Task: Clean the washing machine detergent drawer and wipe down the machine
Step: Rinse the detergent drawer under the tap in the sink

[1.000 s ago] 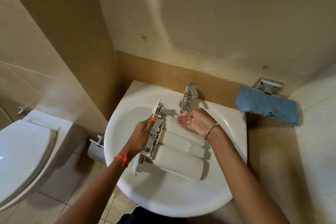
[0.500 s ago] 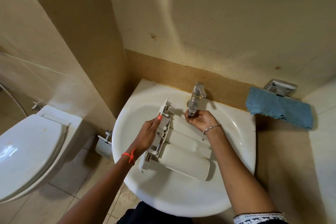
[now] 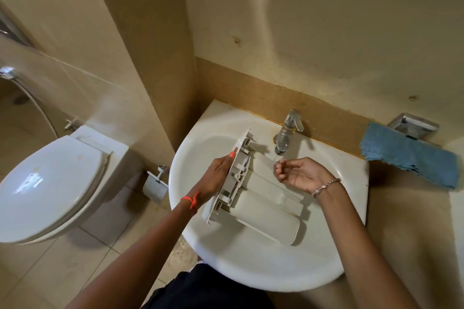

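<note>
Beige tiled walls are seen around a white basin [image 3: 253, 273] fixed in a corner, with a chrome tap [image 3: 288, 130] mounted at its back rim. Within the basin, the white detergent drawer [image 3: 266, 206] is held on a slant, its front panel turned toward the left and raised, its far end lowered toward the basin's near side. The panel is gripped along its outer face by the left hand [image 3: 216, 178], the thumb laid over the panel's upper edge; an orange thread [image 3: 192, 202] is tied at that wrist. The right hand [image 3: 298, 174] is held palm up just below the spout and above the drawer's back corner, fingers loosely curled and nothing held in it; a beaded bracelet [image 3: 326, 185] is worn on the wrist. A thin stream of water appears to be falling from the spout, though this is hard to make out. A blue cloth [image 3: 409, 158] is draped on the ledge to the right, beside a metal fitting [image 3: 413, 125]. To the left, a toilet [image 3: 50, 183] with its lid closed is seen, and a paper holder [image 3: 155, 183] is fixed between it and the basin.
</note>
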